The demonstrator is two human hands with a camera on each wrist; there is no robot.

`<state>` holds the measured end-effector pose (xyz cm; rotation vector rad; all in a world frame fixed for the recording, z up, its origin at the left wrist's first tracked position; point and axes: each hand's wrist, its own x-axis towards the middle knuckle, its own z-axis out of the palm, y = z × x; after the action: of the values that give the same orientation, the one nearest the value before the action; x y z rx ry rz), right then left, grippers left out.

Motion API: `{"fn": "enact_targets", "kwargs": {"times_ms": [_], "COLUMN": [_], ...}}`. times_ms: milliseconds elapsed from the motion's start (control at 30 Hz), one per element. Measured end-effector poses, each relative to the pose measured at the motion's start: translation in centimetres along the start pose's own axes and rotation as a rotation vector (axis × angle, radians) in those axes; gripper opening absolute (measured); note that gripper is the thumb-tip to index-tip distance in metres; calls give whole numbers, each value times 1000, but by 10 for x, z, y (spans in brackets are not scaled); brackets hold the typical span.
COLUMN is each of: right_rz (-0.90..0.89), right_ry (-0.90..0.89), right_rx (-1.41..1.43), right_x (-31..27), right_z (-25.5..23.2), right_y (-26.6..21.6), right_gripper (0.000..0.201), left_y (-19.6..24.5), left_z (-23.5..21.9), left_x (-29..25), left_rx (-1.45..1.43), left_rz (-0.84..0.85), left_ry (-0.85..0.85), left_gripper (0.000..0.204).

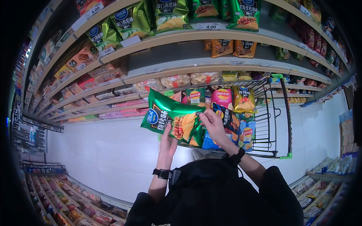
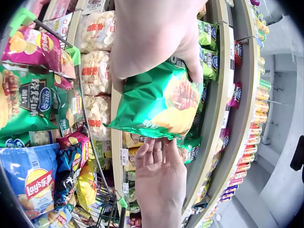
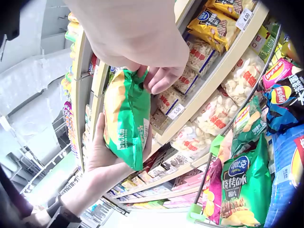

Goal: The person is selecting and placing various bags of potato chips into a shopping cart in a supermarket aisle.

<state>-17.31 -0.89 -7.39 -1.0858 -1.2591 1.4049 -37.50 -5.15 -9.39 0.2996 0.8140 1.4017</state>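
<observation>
A shiny green bag of potato chips [image 1: 169,113] is held in front of the body, over the near left side of the shopping cart [image 1: 289,124]. My left hand [image 1: 167,145] grips it from below, thumb lying across the printed front. At its right end, my right hand [image 1: 215,126] pinches the bag's edge between thumb and fingers. In the right wrist view the left palm [image 3: 104,159] wraps the bag's back and side, while the right fingers [image 3: 164,78] hold the opposite end. Another green chip bag [image 3: 244,190] lies in the cart.
Several chip bags fill the cart, among them a blue bag [image 2: 31,175], a pink bag [image 1: 222,97] and a yellow bag [image 1: 245,100]. Shelves [image 1: 177,35] of green chip bags curve along the front. White floor [image 1: 113,150] shows left of the cart.
</observation>
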Motion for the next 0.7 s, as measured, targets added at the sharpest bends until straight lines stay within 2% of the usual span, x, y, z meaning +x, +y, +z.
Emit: {"fn": "enact_targets", "kwargs": {"times_ms": [100,200,233,333,367,467,500,700], "right_rz": [-65,-65,-41,-9,-16,-39,-48,-95], "right_ry": [90,154,172,166,141,95,80,103], "right_rx": [23,29,30,39,19,-32,-68,-195], "right_x": [3,5,6,3,1,-2,-2,-6], "right_z": [-2,-15,-21,-28,-34,-35,-37,-40], "right_y": [3,2,-1,-14,-13,-16,-14,-9], "right_gripper": [17,18,18,15,13,12,12,14], "left_y": [4,19,27,45,45,56,57,61], "left_z": [1,-3,-12,-11,-13,-10,-5,3], "left_x": [-7,-7,-4,-9,-3,-4,-3,-1], "left_rx": [72,-111,-140,229,427,691,728,708], "left_rz": [20,174,143,219,269,244,307,307], "left_ry": [13,-16,-50,20,84,69,60,-5], "left_gripper": [51,48,48,43,36,31,30,13]}}
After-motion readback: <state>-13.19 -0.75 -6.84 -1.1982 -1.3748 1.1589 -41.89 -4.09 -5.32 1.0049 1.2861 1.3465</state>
